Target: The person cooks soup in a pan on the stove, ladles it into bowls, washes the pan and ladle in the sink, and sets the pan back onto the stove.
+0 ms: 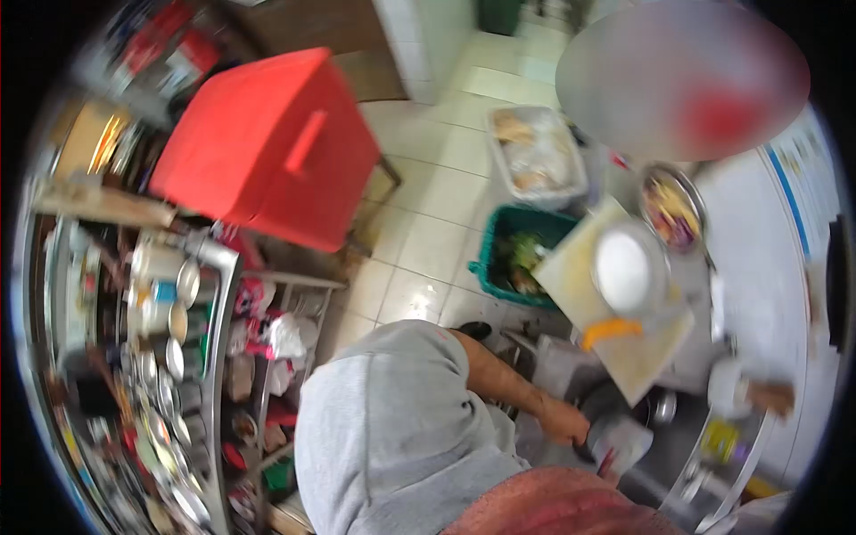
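Observation:
My left hand [563, 423] reaches out from the grey sleeve with its fingers closed on a dark handle or rim. Beside it is a pale, broad, partly see-through object [626, 441], too blurred to name; whether it joins the dark part is unclear. A small reddish patch [608, 463] at its lower edge may be a fingertip of my right hand, which is otherwise hidden below my chin. Behind lies a dark round pan [604, 403]. A cutting board [571, 272] beyond holds a white round bowl [622, 269] and a blurred orange piece [611, 333].
A metal bowl of cut vegetables [670, 209] stands by the board. On the floor are a green basket of scraps [488, 259] and a white tub [535, 156]. A red cool box [267, 152] and shelves of cookware [169, 357] are left. Another person [682, 80] is at upper right.

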`<act>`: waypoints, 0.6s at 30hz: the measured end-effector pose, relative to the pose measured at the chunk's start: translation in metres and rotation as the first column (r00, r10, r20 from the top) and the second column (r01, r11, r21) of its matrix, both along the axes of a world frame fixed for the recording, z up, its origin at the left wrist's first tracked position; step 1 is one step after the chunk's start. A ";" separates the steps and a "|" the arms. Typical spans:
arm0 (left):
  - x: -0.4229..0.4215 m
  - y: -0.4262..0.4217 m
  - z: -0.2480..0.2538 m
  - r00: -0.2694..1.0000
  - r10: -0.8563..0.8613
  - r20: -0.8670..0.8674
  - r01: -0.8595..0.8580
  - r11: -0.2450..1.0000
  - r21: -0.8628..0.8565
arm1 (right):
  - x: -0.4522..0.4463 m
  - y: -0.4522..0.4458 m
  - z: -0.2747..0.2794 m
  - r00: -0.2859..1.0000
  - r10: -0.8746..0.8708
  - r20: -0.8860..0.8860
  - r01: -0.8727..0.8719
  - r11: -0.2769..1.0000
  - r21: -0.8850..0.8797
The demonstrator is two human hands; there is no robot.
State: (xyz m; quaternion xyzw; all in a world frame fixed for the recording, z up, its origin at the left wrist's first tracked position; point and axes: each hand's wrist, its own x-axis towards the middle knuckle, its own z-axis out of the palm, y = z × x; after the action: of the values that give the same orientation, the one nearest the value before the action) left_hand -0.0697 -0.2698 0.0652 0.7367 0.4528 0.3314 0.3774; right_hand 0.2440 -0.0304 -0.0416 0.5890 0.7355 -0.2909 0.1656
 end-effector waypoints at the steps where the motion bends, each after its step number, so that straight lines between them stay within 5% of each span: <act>1: -0.011 -0.009 0.006 0.999 0.030 0.043 -0.033 0.997 0.074 | -0.014 -0.003 -0.001 0.983 -0.182 -0.032 0.181 0.983 -0.027; 4: -0.027 -0.023 0.008 0.974 0.081 0.211 -0.110 0.985 0.130 | -0.092 -0.019 -0.009 0.848 -0.476 -0.233 0.431 0.875 -0.219; 5: -0.026 -0.021 0.004 0.936 0.057 0.346 -0.110 0.984 0.137 | -0.117 -0.019 -0.010 0.842 -0.477 -0.252 0.423 0.873 -0.242; 8: -0.014 -0.006 -0.022 0.961 0.054 0.271 -0.151 0.924 0.351 | -0.185 -0.017 -0.010 0.873 -0.391 -0.290 0.320 0.910 -0.265; 18: -0.012 0.001 -0.021 0.968 0.031 0.249 -0.108 0.947 0.302 | -0.274 -0.020 -0.001 0.896 -0.275 -0.348 0.172 0.939 -0.299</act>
State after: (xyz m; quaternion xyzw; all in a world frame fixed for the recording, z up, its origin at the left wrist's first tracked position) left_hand -0.0814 -0.2685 0.0442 0.7251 0.3712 0.4990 0.2958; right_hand -0.0301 -0.0509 -0.0429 0.5747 0.6355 -0.5122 0.0592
